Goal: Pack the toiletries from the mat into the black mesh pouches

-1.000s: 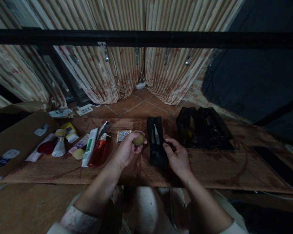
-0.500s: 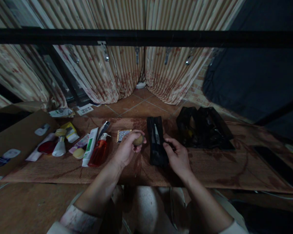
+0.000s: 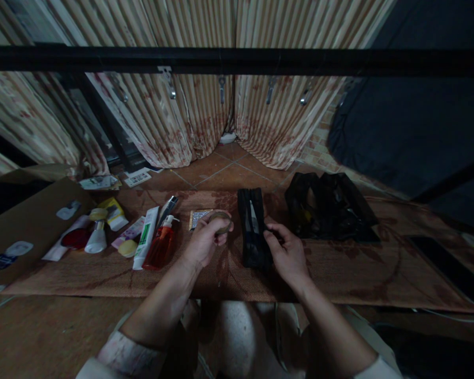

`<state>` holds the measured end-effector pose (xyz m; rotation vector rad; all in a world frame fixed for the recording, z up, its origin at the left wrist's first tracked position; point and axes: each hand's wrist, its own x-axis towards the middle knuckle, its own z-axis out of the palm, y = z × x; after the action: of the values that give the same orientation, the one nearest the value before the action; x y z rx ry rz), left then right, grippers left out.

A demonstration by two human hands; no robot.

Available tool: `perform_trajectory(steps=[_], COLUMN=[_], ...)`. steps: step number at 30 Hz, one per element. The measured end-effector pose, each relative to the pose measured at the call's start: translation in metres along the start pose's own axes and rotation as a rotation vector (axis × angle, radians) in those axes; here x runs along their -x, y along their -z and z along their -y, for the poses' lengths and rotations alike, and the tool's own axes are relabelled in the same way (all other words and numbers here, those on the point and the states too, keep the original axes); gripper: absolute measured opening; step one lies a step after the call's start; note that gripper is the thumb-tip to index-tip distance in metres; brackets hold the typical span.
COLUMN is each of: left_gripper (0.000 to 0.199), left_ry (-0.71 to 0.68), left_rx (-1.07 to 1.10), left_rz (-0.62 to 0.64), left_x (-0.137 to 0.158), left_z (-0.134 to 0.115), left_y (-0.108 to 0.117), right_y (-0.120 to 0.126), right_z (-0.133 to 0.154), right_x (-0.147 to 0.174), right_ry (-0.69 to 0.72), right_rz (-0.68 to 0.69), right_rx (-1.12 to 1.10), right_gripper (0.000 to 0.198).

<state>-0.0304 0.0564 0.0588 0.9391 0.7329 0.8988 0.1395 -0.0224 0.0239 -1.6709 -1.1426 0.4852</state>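
Observation:
My left hand point(image 3: 206, 237) is closed around a small round olive-brown object point(image 3: 223, 217), its kind too dim to make out. Just behind that hand, a glittery square with a gold edge point(image 3: 197, 218) lies on the cloth. Right of it stretches a long black pouch point(image 3: 247, 226), with a slim pale item point(image 3: 253, 216) showing along its top. The fingers of my right hand point(image 3: 286, 250) pinch the pouch's right side.
To the left lie a red pump bottle point(image 3: 158, 247), a white tube point(image 3: 146, 238), a white bulb-shaped item point(image 3: 96, 238) and a cardboard box point(image 3: 35, 226). A black plastic bag point(image 3: 335, 210) and a phone-like dark slab point(image 3: 450, 266) are on the right. A black bar point(image 3: 237, 62) crosses ahead.
The round object in my left hand has tilted, showing its face at a different angle. My right hand and the pouch look unmoved.

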Motion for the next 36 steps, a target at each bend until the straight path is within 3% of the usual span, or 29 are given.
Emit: perform_trajectory(steps=[17,36], left_gripper=[0.038,0.041], left_ry=[-0.015,-0.027], left_rx=[-0.026,-0.004], left_rz=[-0.011,-0.029], left_x=[-0.0017,0.0021], left_z=[0.0058,0.0024], left_y=[0.0003,-0.0051], right_y=[-0.0001,-0.0002], right_z=[-0.0001,0.0001], right_x=[-0.001,-0.0012], right_ry=[0.002,-0.003], right_rz=[0.002,0.011], right_rx=[0.01,0.013], right_gripper=[0.03,0.031])
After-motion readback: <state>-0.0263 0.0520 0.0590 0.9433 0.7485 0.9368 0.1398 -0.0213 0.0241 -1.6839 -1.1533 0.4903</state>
